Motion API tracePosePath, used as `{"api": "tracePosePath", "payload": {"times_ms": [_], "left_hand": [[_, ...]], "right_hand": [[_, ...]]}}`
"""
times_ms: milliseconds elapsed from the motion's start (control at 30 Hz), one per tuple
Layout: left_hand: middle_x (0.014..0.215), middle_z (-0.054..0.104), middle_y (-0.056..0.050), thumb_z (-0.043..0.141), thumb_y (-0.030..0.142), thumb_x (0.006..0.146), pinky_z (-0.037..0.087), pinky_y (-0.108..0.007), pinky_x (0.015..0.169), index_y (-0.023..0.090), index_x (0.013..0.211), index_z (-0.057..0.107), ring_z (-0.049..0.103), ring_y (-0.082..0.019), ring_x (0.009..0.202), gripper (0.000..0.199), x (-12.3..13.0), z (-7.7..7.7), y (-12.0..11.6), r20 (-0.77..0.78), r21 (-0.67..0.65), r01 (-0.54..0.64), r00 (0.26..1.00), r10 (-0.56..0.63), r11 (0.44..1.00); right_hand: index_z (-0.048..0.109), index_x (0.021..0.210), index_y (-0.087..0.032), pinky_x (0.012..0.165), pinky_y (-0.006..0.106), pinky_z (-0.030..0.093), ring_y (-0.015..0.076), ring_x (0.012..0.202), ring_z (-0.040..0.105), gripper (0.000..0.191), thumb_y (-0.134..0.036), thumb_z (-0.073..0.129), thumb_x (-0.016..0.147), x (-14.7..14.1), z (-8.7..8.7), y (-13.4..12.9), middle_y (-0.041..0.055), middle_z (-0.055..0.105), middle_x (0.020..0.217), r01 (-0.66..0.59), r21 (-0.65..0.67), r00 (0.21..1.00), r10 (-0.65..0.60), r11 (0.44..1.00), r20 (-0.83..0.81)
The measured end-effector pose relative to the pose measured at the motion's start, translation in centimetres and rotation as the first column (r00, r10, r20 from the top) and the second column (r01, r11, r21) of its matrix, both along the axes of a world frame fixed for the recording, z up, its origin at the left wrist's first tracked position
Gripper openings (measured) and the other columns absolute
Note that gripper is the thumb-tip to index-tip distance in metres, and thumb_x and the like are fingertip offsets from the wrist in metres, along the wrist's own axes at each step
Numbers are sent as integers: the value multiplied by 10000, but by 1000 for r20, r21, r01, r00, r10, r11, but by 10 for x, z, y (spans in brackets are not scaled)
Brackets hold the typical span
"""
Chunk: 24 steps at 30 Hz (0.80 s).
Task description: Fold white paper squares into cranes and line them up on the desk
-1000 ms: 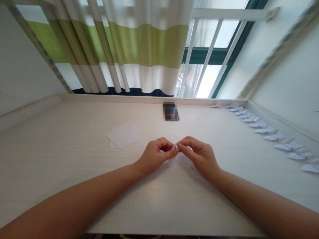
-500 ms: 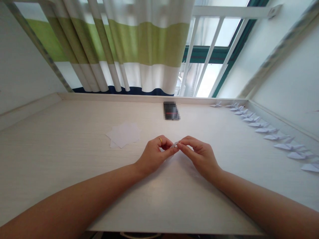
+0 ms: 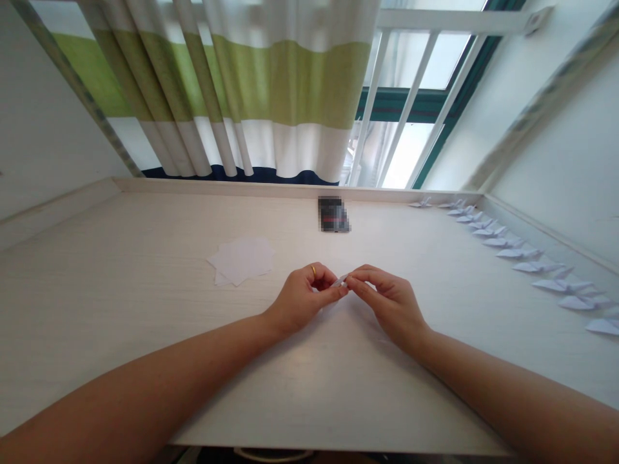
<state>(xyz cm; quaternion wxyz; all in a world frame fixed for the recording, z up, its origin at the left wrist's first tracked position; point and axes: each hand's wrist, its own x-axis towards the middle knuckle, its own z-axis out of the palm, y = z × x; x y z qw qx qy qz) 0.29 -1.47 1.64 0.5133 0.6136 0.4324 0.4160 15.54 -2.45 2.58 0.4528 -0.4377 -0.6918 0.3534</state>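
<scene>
A small piece of folded white paper (image 3: 340, 281) is pinched between my two hands above the middle of the table. My left hand (image 3: 304, 295), with a gold ring on one finger, grips it between thumb and fingers from the left. From the right, my right hand (image 3: 391, 300) pinches its other end with thumb and fingertips. The fingers hide most of the paper. Several flat white sheets (image 3: 244, 259) lie loosely stacked to the left, beyond my left hand.
Several folded white paper cranes (image 3: 526, 266) stand in a row along the right edge of the white table (image 3: 309, 399). A dark, pixelated item (image 3: 333, 214) lies near the back edge. Behind are a curtain (image 3: 290, 84) and white window bars (image 3: 409, 109).
</scene>
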Motion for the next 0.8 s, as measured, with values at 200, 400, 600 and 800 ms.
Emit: {"api": "tracePosePath", "payload": {"times_ms": [200, 400, 600, 800], "left_hand": [[568, 478, 34, 651, 337, 611, 321, -230, 524, 139, 631, 521, 404, -70, 529, 238, -1, -2, 1, 62, -51, 46, 997, -43, 998], [566, 504, 29, 673, 326, 580, 343, -234, 519, 138, 632, 525, 439, -74, 516, 245, -1, -5, 1, 117, -133, 35, 993, -19, 990], [573, 510, 26, 680, 360, 576, 345, -231, 524, 133, 623, 528, 443, -73, 523, 276, -1, -5, 2, 149, -122, 20, 989, -2, 992], [571, 508, 28, 686, 312, 571, 331, -232, 532, 127, 610, 527, 435, -70, 526, 248, 0, -6, 2, 139, -141, 25, 990, -5, 990]], "right_hand": [[622, 665, -177, 681, 276, 423, 142, 694, 546, 181, -271, 508, 768, -1, 0, -1, 17, 601, 708, 13, -42, 1000, -14, 999, -26], [604, 716, -181, 715, 281, 419, 140, 702, 542, 168, -313, 515, 769, 4, 0, 7, 4, 586, 675, 142, -24, 986, -143, 990, -90], [571, 688, -172, 674, 268, 424, 138, 685, 530, 149, -311, 549, 734, 2, -2, 9, 11, 580, 691, -16, -80, 1000, 18, 997, 24], [568, 625, -167, 660, 267, 424, 133, 670, 538, 138, -267, 569, 720, 2, -3, 5, 15, 586, 677, -23, -55, 998, 26, 998, 64]]}}
